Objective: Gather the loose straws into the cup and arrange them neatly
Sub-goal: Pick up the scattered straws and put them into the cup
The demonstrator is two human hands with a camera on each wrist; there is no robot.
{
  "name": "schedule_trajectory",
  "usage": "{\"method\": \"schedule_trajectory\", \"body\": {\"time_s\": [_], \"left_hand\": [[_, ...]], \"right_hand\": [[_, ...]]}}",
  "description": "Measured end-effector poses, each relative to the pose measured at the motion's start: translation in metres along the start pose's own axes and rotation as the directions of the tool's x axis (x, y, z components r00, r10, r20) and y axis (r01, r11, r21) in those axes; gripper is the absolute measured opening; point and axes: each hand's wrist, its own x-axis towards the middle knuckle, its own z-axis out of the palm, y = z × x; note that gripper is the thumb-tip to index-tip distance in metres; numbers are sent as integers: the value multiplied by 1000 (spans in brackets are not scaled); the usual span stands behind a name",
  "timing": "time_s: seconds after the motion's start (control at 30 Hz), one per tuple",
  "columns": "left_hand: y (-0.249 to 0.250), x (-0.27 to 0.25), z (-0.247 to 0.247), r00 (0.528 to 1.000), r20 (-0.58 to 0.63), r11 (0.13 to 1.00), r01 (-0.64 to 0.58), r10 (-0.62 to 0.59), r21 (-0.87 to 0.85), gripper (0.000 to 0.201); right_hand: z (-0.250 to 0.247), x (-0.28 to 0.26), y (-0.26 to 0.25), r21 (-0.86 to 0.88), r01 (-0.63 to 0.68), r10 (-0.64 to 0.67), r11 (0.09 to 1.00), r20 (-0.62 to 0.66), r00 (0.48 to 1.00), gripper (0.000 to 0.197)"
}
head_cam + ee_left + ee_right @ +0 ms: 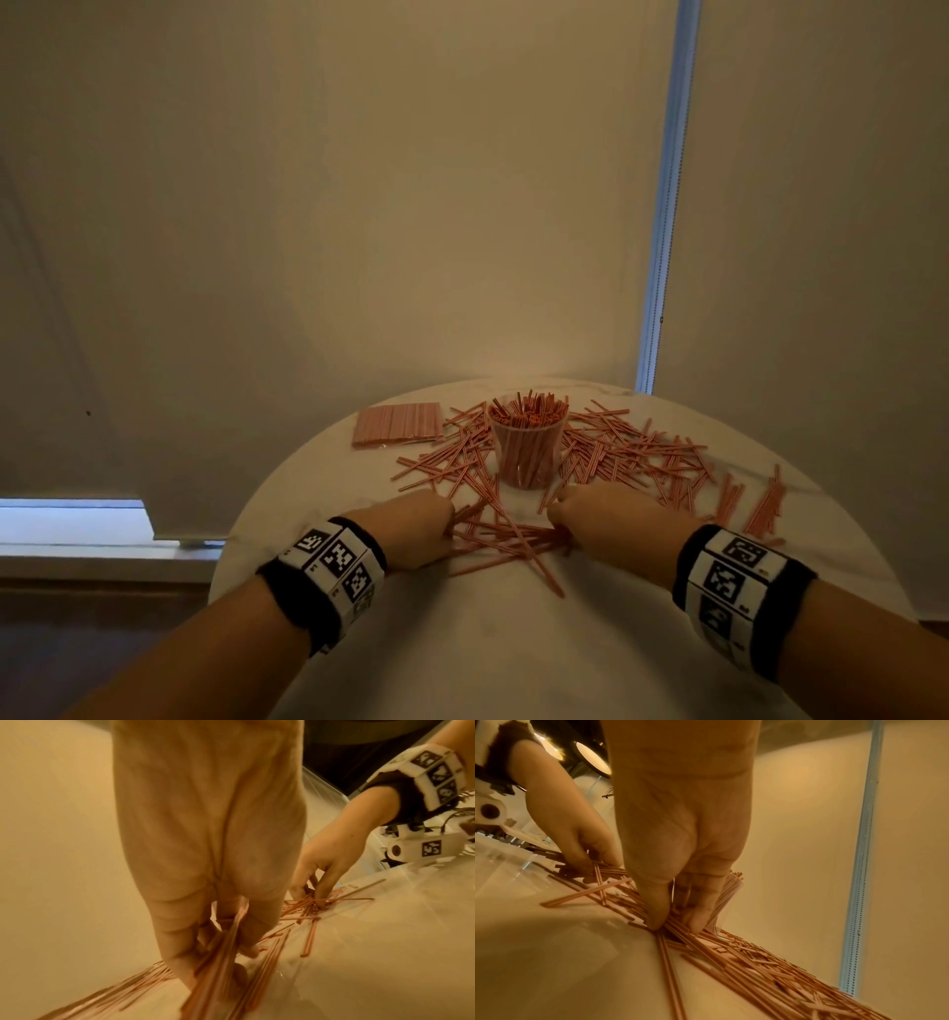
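A: Left hand (411, 529)?
B: Curled round a bunch of loose straws (506, 537), low on the round tabletop (539, 658).
A: Right hand (611, 524)?
B: Thumb and fingers (698, 914) pinching straws from the same scatter.
A: Cup (528, 452)?
B: Upright behind both hands, packed with straws, scatter all round. Wrapped pack (397, 425) far left.

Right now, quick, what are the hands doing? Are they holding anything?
Left hand: fingers curled around a small bunch of straws on the table.
Right hand: thumb and fingers pinching loose straws against the table.
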Motion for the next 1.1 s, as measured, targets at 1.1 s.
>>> {"method": "schedule_trajectory", "body": {"time_s": [1.1], "left_hand": [[58, 24, -38, 959, -132, 82, -115, -250, -990, 77]], "right_hand": [[-69, 26, -51, 774, -57, 467, 630, -319, 825, 20]]}}
